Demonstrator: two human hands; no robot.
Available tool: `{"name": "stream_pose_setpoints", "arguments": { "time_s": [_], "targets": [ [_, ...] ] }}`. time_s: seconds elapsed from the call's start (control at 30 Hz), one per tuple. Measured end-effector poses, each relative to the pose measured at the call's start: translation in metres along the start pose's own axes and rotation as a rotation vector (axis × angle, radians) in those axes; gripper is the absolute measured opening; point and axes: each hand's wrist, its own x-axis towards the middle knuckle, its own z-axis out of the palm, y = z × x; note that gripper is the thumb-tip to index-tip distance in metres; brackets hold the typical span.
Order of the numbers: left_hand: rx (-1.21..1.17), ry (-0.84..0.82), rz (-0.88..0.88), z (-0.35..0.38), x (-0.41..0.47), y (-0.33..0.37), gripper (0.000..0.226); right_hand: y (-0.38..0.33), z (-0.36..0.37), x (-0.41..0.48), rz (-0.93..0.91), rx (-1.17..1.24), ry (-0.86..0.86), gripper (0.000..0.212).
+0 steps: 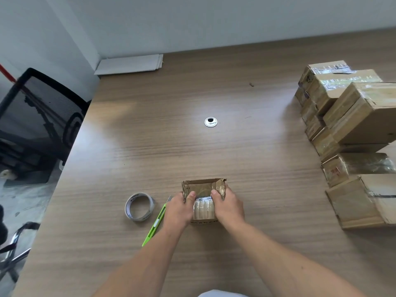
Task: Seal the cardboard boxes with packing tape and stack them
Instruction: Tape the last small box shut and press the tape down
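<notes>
Cardboard in a two-handed grip

One white tape roll [139, 206] and one green plastic utility knife [155, 224] lie beside the left hand [179, 209]. With the right hand [228, 207], its curled fingers grip one small brown cardboard box [203, 186] near the wooden table's [150, 136] near edge. At least six taped boxes [351, 116] crowd its right edge.
</notes>
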Motion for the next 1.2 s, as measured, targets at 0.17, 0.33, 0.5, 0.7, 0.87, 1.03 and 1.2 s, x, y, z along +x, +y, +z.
{"name": "stream_pose_setpoints", "arguments": {
  "time_s": [0.17,0.33,0.5,0.7,0.87,1.03,1.2],
  "targets": [
    [-0.012,-0.005,-0.006,-0.005,-0.006,0.003,0.045,0.001,-0.001,-0.003,-0.014,0.017,0.013,0.051],
    [-0.024,0.029,-0.033,-0.003,-0.004,0.014,0.06,-0.001,-0.002,-0.007,-0.014,0.017,0.055,0.077],
    [0.064,0.093,-0.099,0.007,-0.008,0.027,0.068,-0.007,-0.001,-0.01,0.076,-0.049,0.096,0.08],
    [0.074,0.07,-0.086,0.009,0.0,0.021,0.057,-0.011,-0.003,-0.009,0.046,-0.067,0.108,0.047],
    [0.11,0.057,-0.046,0.007,0.001,0.018,0.056,-0.009,-0.002,-0.008,0.012,-0.033,0.11,0.043],
    [0.094,0.025,-0.03,0.002,0.001,0.018,0.058,-0.007,-0.003,-0.009,0.009,0.006,0.108,0.043],
    [-0.089,0.06,-0.054,-0.006,0.005,0.01,0.057,-0.014,-0.022,-0.012,0.047,0.156,0.098,0.055]
  ]
}}
